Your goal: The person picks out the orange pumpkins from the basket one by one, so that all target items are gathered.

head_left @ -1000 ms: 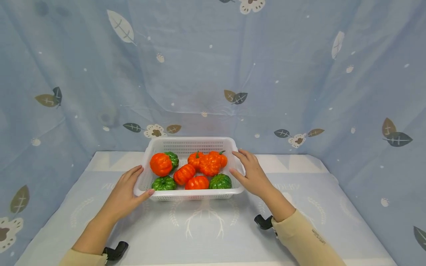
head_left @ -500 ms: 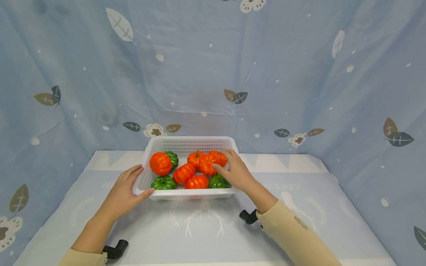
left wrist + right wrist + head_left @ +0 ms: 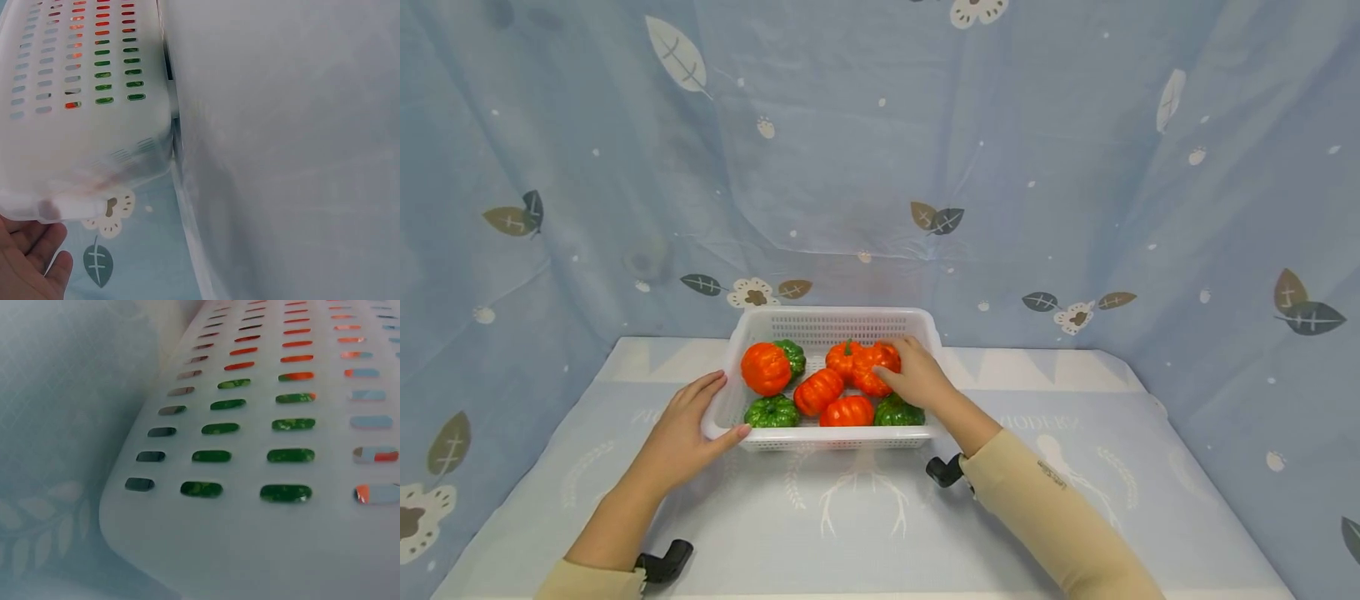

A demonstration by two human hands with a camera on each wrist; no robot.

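A white slotted plastic basket [image 3: 842, 434] holds several small ribbed pumpkins, orange and green, that look artificial. My left hand [image 3: 679, 442] rests at the basket's left front corner, thumb on the front rim and fingers along the left side. Its fingers [image 3: 45, 240] show beside the rim in the left wrist view. Inside the right part of the basket, my right hand [image 3: 919, 377] curves its thumb and fingers round an orange pumpkin [image 3: 887, 358], partly hidden by it. A lumpy orange pumpkin [image 3: 867, 375] sits against it on the left. The right wrist view shows the slotted basket wall, no hand.
Near the right hand lies a green pumpkin [image 3: 898, 411]. Another orange pumpkin [image 3: 766, 369] sits at the basket's left. The basket stands on a pale patterned tablecloth [image 3: 865, 550], close to a blue printed curtain [image 3: 842, 167] behind. Black wrist mounts [image 3: 668, 562] hang below both sleeves.
My right hand has moved left from the basket's right rim into the basket, onto the orange pumpkins at the right. The left hand has stayed at the corner.
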